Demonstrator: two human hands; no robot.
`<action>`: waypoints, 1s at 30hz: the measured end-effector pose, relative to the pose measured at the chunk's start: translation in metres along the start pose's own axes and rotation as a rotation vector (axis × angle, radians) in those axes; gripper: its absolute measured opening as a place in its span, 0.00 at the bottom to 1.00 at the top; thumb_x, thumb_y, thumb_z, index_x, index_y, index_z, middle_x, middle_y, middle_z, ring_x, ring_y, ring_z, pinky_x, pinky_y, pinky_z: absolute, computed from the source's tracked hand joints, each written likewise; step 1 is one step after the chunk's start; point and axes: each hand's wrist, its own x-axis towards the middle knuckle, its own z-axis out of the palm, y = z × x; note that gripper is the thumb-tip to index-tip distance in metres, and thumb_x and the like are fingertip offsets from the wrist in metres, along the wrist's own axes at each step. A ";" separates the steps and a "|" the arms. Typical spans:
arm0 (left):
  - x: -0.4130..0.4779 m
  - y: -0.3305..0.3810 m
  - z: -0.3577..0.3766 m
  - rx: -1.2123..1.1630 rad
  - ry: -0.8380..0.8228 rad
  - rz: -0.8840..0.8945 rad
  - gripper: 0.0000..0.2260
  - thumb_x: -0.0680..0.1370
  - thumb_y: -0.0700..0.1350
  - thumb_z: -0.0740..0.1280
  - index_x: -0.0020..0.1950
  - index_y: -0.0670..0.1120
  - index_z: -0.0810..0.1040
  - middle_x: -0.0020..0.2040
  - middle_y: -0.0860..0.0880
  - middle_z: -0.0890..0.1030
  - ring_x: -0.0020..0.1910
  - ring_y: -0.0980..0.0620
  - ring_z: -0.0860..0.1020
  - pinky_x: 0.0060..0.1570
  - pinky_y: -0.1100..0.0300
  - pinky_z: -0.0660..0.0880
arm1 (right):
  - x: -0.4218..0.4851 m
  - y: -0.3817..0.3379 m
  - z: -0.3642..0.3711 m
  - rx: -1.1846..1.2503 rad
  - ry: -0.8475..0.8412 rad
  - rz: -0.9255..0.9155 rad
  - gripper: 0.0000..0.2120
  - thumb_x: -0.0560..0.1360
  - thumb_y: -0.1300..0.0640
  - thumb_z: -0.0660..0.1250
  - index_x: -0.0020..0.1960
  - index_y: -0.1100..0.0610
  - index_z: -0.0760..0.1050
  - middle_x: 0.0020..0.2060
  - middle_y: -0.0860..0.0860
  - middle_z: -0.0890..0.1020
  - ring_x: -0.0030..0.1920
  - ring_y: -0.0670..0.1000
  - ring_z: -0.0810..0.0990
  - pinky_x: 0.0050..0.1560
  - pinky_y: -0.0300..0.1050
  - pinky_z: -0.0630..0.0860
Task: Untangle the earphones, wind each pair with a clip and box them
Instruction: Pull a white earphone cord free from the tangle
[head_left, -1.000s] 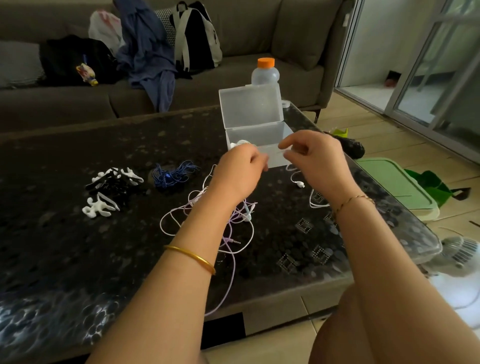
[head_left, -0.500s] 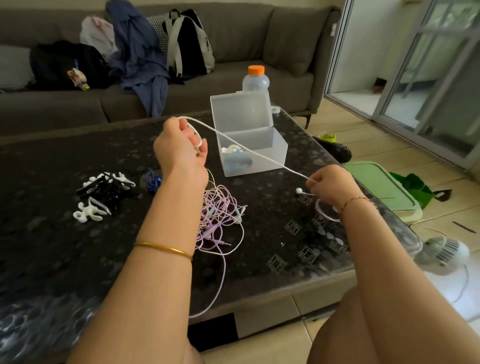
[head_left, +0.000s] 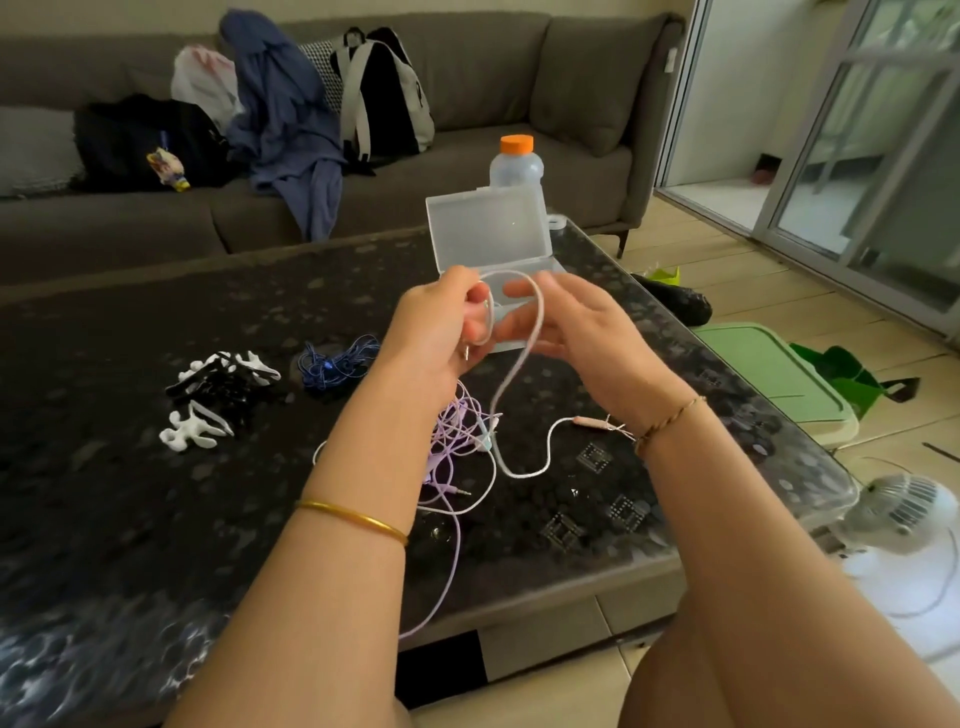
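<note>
Over table (head_left: 156, 519), hands have closed, looping white earphones (head_left: 524, 358).

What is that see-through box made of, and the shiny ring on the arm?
The clear hinged box looks like frosted plastic: the sofa shows dimly through its raised lid. The thin gold bangle on the left forearm looks like polished metal, judging by its bright glint, though it could be plated.

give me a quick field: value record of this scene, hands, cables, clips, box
left hand: pinching a loop of the white earphone cable
right hand: open, fingers spread, cable draped across it
purple earphones: tangled on the table
blue earphones: bundled, left of the hands
clips: black and white pile, far left
box: lid open, behind the hands
</note>
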 end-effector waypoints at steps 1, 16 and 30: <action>0.000 0.000 -0.002 -0.006 0.000 -0.010 0.12 0.77 0.41 0.58 0.33 0.46 0.69 0.24 0.52 0.64 0.24 0.56 0.63 0.34 0.61 0.67 | 0.001 -0.001 0.000 0.123 -0.008 0.065 0.18 0.82 0.48 0.51 0.51 0.56 0.75 0.36 0.52 0.83 0.40 0.50 0.84 0.46 0.40 0.80; 0.008 -0.010 -0.010 -0.353 -0.020 -0.042 0.10 0.81 0.41 0.60 0.49 0.51 0.79 0.42 0.57 0.83 0.46 0.64 0.79 0.43 0.61 0.66 | -0.004 0.003 0.008 -0.274 -0.380 0.359 0.10 0.82 0.56 0.56 0.56 0.56 0.75 0.25 0.50 0.61 0.24 0.46 0.63 0.41 0.52 0.82; 0.000 -0.015 0.001 0.321 -0.197 0.132 0.16 0.83 0.44 0.58 0.42 0.41 0.81 0.36 0.54 0.81 0.35 0.57 0.77 0.49 0.59 0.74 | 0.009 0.002 -0.018 -0.489 0.192 0.002 0.09 0.79 0.59 0.58 0.46 0.60 0.76 0.30 0.50 0.69 0.28 0.45 0.65 0.28 0.36 0.62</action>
